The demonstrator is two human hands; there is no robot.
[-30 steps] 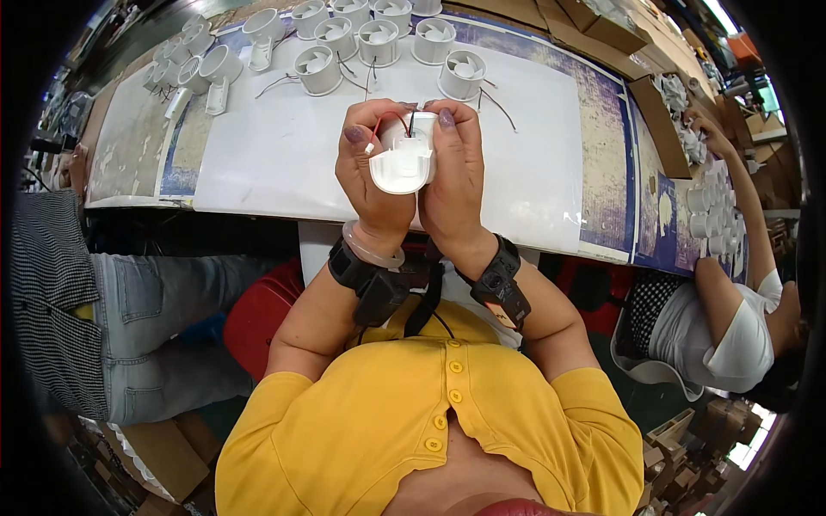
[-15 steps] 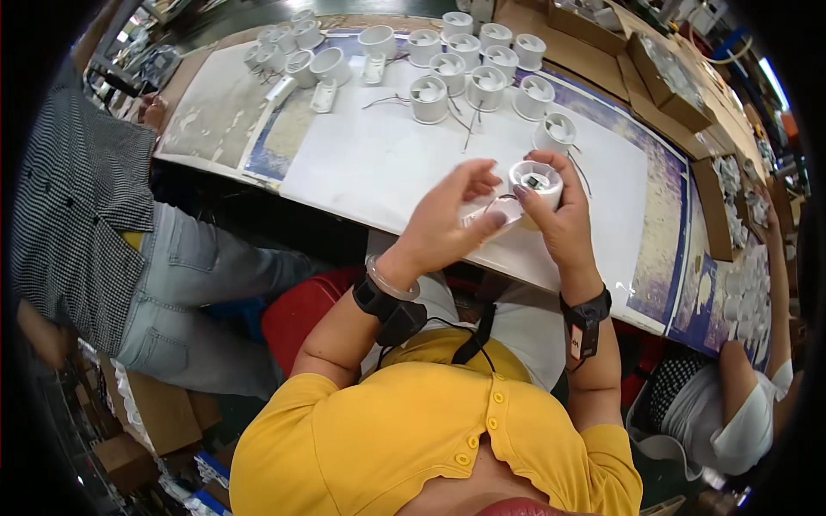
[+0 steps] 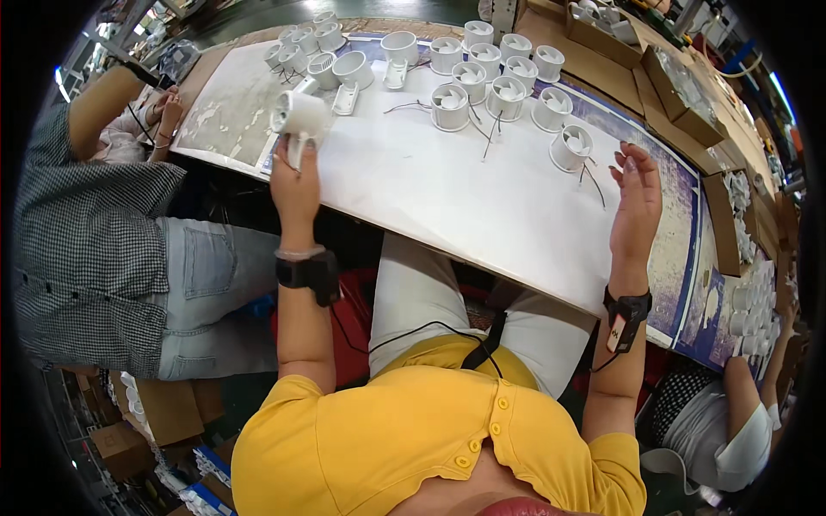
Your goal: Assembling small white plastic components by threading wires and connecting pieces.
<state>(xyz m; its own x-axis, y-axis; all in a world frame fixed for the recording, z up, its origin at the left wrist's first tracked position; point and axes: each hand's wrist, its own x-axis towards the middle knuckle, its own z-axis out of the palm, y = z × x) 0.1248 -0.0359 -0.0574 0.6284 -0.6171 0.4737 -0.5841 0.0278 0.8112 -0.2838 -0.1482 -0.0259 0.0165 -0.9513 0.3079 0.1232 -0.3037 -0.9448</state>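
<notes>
At the left of the white work surface, my left hand is closed around the narrow handle of a white handheld fan. Its round housing points up and tilts to the left; some motion blur softens it. Over on the right, my right hand is raised with loosely bent fingers apart and nothing in them. Nearest to that hand stands a white round fan housing with blades inside and thin wires trailing from it. White handle shells lie beyond my left hand, beside open white rings.
Several white fan housings with blades stand grouped at the back of the table. Cardboard boxes of parts line the far right side. One person in a checked shirt stands at left; another person's arm shows at right.
My hands have moved apart from the middle. My left hand has carried the fan up to the left; my right hand has let go of it and shifted right.
</notes>
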